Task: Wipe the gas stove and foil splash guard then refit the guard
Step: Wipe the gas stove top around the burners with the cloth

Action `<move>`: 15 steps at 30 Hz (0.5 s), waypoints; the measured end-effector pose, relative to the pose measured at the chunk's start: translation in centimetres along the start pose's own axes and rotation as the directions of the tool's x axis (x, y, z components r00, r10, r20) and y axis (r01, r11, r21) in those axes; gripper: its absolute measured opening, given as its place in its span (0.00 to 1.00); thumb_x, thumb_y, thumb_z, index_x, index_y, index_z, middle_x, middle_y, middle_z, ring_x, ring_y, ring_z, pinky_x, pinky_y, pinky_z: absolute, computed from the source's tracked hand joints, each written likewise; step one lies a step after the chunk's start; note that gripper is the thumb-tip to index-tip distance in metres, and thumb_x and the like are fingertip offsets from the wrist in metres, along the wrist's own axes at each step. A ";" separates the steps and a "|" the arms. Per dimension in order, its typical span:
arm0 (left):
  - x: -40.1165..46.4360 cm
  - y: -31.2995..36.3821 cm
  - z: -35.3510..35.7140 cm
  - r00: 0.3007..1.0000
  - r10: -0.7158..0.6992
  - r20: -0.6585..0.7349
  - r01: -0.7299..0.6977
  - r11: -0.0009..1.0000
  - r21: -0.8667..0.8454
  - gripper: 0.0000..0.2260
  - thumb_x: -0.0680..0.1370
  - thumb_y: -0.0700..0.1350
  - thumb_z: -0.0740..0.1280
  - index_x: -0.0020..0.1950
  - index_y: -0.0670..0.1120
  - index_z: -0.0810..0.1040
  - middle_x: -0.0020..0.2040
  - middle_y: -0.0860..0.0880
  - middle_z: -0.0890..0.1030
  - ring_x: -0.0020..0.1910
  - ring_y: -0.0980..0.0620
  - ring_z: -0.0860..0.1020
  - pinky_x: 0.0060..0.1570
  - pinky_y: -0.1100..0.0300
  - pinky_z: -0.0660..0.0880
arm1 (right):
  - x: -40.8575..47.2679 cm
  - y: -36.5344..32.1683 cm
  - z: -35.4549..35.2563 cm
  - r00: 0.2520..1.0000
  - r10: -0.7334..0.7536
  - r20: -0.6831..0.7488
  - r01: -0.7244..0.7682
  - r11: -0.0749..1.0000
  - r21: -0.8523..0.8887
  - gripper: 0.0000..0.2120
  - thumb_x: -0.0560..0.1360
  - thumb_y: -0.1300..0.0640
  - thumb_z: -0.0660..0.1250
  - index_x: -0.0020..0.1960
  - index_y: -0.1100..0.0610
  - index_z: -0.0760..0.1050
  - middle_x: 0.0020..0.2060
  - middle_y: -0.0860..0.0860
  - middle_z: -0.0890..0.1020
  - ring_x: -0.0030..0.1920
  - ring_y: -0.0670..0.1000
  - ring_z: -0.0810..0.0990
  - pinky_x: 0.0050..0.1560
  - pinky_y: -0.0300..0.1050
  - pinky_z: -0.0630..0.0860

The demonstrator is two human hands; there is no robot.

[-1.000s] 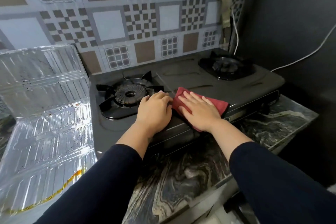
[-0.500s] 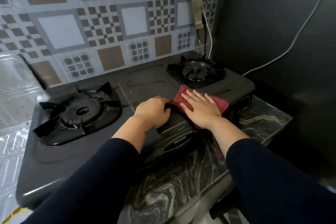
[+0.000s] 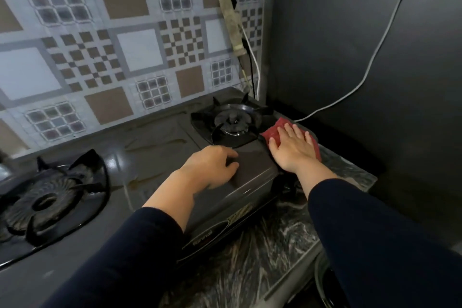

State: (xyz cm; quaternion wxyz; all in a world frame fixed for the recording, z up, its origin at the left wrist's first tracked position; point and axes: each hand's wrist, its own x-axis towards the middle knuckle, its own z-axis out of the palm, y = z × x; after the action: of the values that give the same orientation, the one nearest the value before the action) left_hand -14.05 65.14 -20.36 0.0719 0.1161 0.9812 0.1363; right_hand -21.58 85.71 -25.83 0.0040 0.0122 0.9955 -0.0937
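A dark two-burner gas stove [image 3: 160, 150] stands on a marbled counter. Its left burner [image 3: 47, 197] is near the left edge, its right burner [image 3: 232, 120] at the back right. My right hand [image 3: 292, 147] lies flat, fingers spread, pressing a red cloth [image 3: 273, 130] onto the stove's right front corner beside the right burner. My left hand [image 3: 212, 165] rests palm down with fingers curled on the stove top near its front edge, holding nothing. The foil splash guard is out of view.
A patterned tile wall [image 3: 125, 45] runs behind the stove. A dark wall [image 3: 362, 57] stands close on the right, with a white cable [image 3: 375, 57] across it. A hose and wires [image 3: 240, 40] hang in the corner. The marbled counter edge [image 3: 262, 257] is in front.
My right hand has slid the red cloth rightward and back, from the stove's middle front to its right corner. The view has swung right, and the foil guard has left the frame.
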 end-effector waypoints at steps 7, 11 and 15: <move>1.2 -1.1 0.0 0.999 0.015 -0.041 -0.014 0.999 0.038 0.18 0.79 0.52 0.60 0.68 0.53 0.73 0.67 0.52 0.76 0.65 0.50 0.74 0.65 0.52 0.71 | 4.2 0.1 -0.9 0.998 0.041 0.051 -0.040 0.999 -0.011 0.30 0.79 0.43 0.43 0.78 0.53 0.48 0.78 0.49 0.46 0.78 0.51 0.44 0.76 0.54 0.42; 0.1 -1.6 -0.2 0.998 0.019 -0.059 -0.017 1.000 0.022 0.17 0.78 0.52 0.61 0.67 0.54 0.74 0.64 0.52 0.78 0.61 0.50 0.76 0.63 0.52 0.72 | 2.7 0.0 -0.7 0.999 0.027 0.043 -0.027 1.000 0.009 0.29 0.79 0.44 0.43 0.78 0.53 0.49 0.78 0.49 0.47 0.78 0.51 0.44 0.76 0.53 0.41; -2.0 -2.8 -0.7 0.998 0.017 -0.066 -0.015 0.999 0.042 0.17 0.79 0.51 0.60 0.67 0.53 0.73 0.67 0.53 0.76 0.64 0.50 0.74 0.64 0.53 0.70 | -1.0 -1.8 -0.2 1.000 0.010 0.018 -0.010 1.000 0.019 0.29 0.79 0.44 0.44 0.78 0.53 0.49 0.78 0.49 0.49 0.78 0.50 0.45 0.76 0.53 0.40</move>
State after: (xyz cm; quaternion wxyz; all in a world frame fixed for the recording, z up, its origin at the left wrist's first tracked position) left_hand -12.84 61.82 -20.29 0.0358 0.1208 0.9847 0.1204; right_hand -20.65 83.98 -25.34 0.0134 0.0164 0.9944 -0.1035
